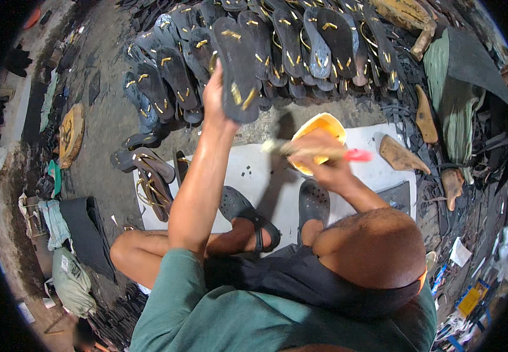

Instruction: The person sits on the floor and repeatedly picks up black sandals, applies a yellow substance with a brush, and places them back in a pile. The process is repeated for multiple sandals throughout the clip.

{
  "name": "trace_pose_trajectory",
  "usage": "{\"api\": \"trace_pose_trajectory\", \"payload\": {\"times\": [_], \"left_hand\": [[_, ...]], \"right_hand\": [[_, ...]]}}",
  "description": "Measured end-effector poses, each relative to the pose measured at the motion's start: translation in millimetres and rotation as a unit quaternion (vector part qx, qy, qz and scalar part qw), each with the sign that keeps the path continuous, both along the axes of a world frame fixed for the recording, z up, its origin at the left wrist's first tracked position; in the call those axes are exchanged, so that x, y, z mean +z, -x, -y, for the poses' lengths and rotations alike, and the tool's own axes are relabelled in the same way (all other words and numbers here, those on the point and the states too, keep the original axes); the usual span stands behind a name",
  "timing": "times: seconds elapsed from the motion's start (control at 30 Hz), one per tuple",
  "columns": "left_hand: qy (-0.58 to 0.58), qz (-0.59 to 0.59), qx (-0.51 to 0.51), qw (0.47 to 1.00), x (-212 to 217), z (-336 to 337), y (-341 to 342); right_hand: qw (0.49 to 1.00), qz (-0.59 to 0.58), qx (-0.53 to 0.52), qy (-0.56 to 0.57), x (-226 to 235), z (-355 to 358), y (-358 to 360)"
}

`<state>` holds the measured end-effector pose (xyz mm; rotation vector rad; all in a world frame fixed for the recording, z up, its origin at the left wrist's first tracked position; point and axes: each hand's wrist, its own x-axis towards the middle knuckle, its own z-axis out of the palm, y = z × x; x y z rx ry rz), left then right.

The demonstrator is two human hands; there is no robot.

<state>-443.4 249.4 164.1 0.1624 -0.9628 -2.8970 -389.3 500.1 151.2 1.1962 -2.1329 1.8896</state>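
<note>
My left hand [214, 98] is raised in front of me, closed on the edge of a black sandal sole [232, 67]. Its upturned face has yellowish strap ends or patches near both ends. Over a cut-open white container [308, 126] with a yellow inside, my right hand [328, 158] grips a brush [358, 155] by its reddish-pink handle. Motion blurs this hand and the brush, whose pale end points left, towards the sole. A white sheet [248, 157] lies below, with small dark scraps on it.
Rows of black sandal soles [289, 44] cover the ground ahead. Several finished-looking sandals [153, 185] lie left of my feet. Wooden shoe lasts [400, 155] and draped green and black sheeting [471, 76] are on the right. Dark offcuts litter the floor.
</note>
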Motion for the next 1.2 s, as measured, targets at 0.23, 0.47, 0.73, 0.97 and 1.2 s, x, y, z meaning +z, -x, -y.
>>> {"api": "trace_pose_trajectory", "payload": {"times": [0.23, 0.47, 0.73, 0.97, 1.2], "left_hand": [[0.189, 0.152, 0.058, 0.968, 11, -71, 126], [0.352, 0.153, 0.22, 0.897, -81, -42, 179], [0.773, 0.278, 0.285, 0.494, -150, 123, -108], [0.707, 0.499, 0.072, 0.496, -177, 175, -238], [0.557, 0.198, -0.035, 0.806, -135, 103, -170]], "right_hand": [[0.907, 0.219, -0.328, 0.149, -13, -48, 19], [0.915, 0.278, -0.28, -0.088, -74, -43, 21], [0.818, -0.062, -0.239, -0.519, -143, -29, 40], [0.933, 0.093, -0.306, -0.167, -57, -64, 15], [0.897, 0.16, -0.291, -0.29, -81, -98, -25]]}}
